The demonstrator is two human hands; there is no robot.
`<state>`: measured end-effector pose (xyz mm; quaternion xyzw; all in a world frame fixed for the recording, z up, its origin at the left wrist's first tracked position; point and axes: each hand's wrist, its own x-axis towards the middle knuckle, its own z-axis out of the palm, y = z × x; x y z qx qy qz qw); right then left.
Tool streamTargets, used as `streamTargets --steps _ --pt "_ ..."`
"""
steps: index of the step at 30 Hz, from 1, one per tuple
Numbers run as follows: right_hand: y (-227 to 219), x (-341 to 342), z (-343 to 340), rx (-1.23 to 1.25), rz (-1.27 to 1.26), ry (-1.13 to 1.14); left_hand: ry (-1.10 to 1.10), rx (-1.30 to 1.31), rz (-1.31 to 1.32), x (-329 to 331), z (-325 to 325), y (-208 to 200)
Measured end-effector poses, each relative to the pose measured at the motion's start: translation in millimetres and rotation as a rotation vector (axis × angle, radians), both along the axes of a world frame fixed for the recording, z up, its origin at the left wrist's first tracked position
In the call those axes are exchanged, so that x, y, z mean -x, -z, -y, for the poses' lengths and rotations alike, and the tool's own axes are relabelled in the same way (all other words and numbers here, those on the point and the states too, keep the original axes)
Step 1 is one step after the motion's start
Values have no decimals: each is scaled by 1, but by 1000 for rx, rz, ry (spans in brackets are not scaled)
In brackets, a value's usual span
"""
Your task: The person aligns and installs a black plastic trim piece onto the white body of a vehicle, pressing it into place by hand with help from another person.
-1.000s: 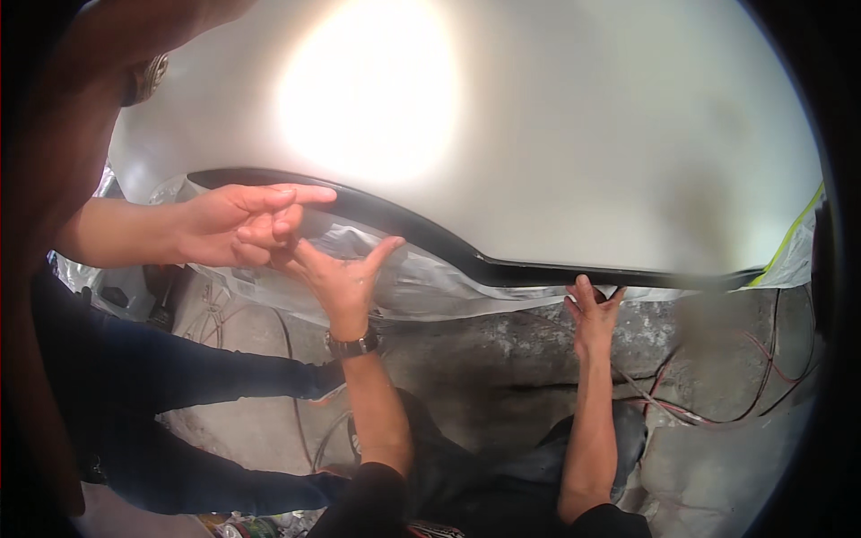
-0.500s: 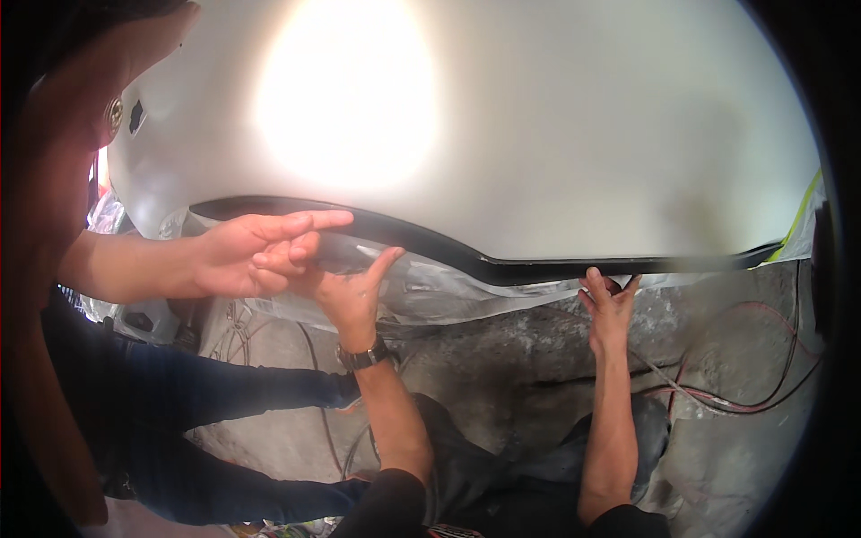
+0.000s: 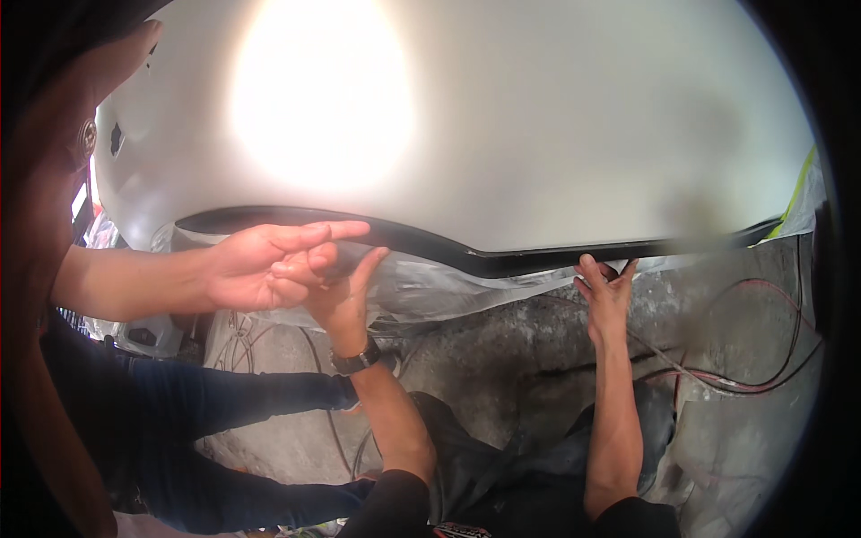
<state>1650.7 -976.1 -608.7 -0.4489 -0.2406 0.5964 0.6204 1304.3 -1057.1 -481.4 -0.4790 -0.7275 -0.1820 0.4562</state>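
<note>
A long, curved black trim strip (image 3: 538, 259) runs along the lower edge of a large pale, glossy panel (image 3: 556, 134). My right hand (image 3: 608, 296) reaches up to the strip's underside, thumb and fingers curled at its lower edge. At the left, my left hand (image 3: 343, 309), with a dark watch (image 3: 357, 360) on the wrist, is raised just below the strip with its thumb stretched out. Its other fingers are hidden behind a co-worker's hand (image 3: 260, 266), which comes in from the left and points one finger across the strip. Clear plastic sheeting (image 3: 421, 291) hangs beneath the strip.
The co-worker stands close on my left, legs in blue jeans (image 3: 242, 394). Red and black hoses (image 3: 735, 386) lie on the stained concrete floor (image 3: 529, 359) at right. Yellow-green tape (image 3: 796, 199) edges the panel's right side, next to plastic film.
The view has shifted a little, so the panel sits further left. The co-worker's pointing finger has moved slightly right along the strip. My right hand stays at the strip's lower edge.
</note>
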Motion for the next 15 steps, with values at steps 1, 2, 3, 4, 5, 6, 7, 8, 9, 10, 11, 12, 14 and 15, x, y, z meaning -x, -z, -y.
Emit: streamTargets --steps 1,2,3,4,5,6,7,8,9,10,11,12,14,15 --pt "1 0 0 -3 2 -2 6 10 -4 2 0 2" --pt "1 0 -1 -7 4 -3 11 23 -12 5 0 5" --pt "2 0 -1 -10 6 -4 21 37 -16 10 -1 8" --pt "1 0 -1 -8 5 -11 32 58 -26 20 -1 14" --pt "-1 1 0 -8 2 -17 35 79 -41 28 1 19" --pt "-2 2 1 -7 -1 -24 26 104 -57 36 3 24" --pt "-1 2 0 -7 2 -15 -32 133 -76 30 0 21" --pt "0 2 0 -7 6 -6 -124 174 -118 23 -3 19" --pt "1 2 0 -7 9 2 -291 227 -179 12 -2 19" --pt "2 0 -1 -5 14 8 -452 289 -246 -8 -3 12" --pt "1 0 -1 -7 15 7 -522 268 -342 -14 -2 7" --pt "1 -1 -1 -9 16 6 -593 245 -433 -20 -2 3" --pt "1 0 -1 -2 17 4 -548 113 -595 -12 -3 1" --pt "1 0 -1 2 18 3 -533 81 -638 -9 -3 1"
